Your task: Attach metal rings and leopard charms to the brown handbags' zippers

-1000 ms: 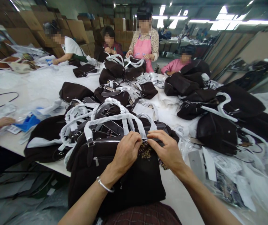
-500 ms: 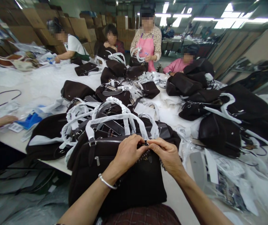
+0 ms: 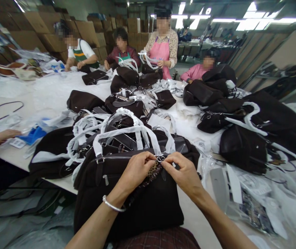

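Observation:
A dark brown bag (image 3: 148, 204) with white-wrapped handles (image 3: 127, 130) stands at the table edge in front of me. My left hand (image 3: 140, 169) pinches at a metal ring (image 3: 160, 158) by the base of the right handle end. From the other side, my right hand (image 3: 180, 169) closes its thumb and forefinger on the same ring. A chain strap (image 3: 151, 174) with brassy and dark links hangs below the ring, partly behind my left hand. A silver zipper pull (image 3: 105, 180) shows on the bag's left front.
More dark bags (image 3: 243, 148) lie right, behind and left on the white table (image 3: 200, 221). Clear plastic and small parts (image 3: 258, 211) are at the lower right. Another person's hand (image 3: 8, 134) rests near a blue item (image 3: 35, 135) at left. Several people work across the table.
My hands have shifted slightly, uncovering the ring and more of the chain strap. Across the table, two people at the left have changed posture, and the person in the pink apron has moved a bag's handles.

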Tool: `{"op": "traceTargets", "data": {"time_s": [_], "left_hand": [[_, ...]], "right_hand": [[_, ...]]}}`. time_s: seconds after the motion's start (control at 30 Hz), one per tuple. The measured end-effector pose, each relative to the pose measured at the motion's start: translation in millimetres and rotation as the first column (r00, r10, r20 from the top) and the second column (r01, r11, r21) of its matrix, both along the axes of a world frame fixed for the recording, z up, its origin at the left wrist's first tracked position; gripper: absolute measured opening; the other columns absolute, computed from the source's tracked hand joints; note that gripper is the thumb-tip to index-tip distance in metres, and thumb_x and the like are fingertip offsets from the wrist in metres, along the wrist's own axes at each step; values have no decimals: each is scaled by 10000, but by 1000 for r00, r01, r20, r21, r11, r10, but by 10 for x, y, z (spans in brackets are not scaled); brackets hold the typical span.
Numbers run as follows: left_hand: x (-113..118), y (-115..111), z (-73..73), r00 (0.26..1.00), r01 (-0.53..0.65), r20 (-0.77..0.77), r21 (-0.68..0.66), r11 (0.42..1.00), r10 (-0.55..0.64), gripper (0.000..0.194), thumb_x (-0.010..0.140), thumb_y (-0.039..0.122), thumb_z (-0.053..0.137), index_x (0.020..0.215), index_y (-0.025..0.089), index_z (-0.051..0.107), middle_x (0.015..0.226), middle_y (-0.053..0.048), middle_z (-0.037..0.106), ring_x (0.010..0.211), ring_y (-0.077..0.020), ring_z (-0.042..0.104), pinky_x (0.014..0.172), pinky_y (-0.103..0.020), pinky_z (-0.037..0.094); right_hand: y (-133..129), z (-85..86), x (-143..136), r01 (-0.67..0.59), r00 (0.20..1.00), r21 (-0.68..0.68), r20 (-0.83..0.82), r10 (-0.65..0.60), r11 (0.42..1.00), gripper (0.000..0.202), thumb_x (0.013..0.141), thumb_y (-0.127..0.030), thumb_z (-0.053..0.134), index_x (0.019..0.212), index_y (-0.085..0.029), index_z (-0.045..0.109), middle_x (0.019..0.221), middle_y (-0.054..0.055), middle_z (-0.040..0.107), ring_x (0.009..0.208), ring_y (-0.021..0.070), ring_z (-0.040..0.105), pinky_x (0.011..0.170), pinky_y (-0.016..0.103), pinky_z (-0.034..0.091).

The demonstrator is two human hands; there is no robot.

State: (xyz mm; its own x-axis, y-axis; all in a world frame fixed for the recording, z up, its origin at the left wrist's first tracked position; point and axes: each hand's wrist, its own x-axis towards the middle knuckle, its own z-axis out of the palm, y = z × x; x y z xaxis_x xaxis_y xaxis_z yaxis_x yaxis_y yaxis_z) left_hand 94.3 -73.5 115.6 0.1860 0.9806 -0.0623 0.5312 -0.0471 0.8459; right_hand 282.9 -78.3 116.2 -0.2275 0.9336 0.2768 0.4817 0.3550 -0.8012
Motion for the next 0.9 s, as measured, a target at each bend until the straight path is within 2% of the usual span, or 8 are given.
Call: {"op": "traceTargets", "data": {"time_s": [0.2,0.4,0.53,0.7,0.9], "left_hand": [[-37,13,-51,1000,19,11,35,999,-19,211,845,132,523,928,202,703,973,-29,720,931,-185,647,881,-297,459],[-89,31,-53,995,71,67,22,997,-73,191,828,114,512,889,195,674,911,-14,693,872,-172,627,823,-276,453],[-132,69,-58,983,127,132,-20,992,-124,179,835,143,515,897,189,676,875,-4,695,836,-165,623,793,-259,454],[-197,124,-109,967,172,202,-83,982,-152,157,829,178,541,896,175,683,833,1,684,783,-154,603,746,-243,451],[-234,160,-187,946,206,275,-93,974,-174,157,839,217,555,913,174,687,850,-7,671,791,-150,581,740,-240,451]], "right_hand": [[46,63,-64,-43,980,42,194,34,998,175,840,-147,638,684,-203,582,749,7,602,785,176,573,756,315,428],[119,117,-10,-137,951,-10,279,134,991,163,832,-127,643,689,-205,627,767,3,619,795,169,575,765,312,435],[191,194,4,-223,904,-23,369,216,974,152,844,-162,667,698,-200,651,785,14,613,822,178,567,778,322,436],[280,260,-3,-331,838,40,472,274,943,166,862,-168,661,698,-191,653,789,33,591,828,191,540,789,340,435],[346,273,-51,-411,836,122,445,320,903,104,884,-168,633,800,-201,683,871,49,623,898,203,542,841,363,445]]}}
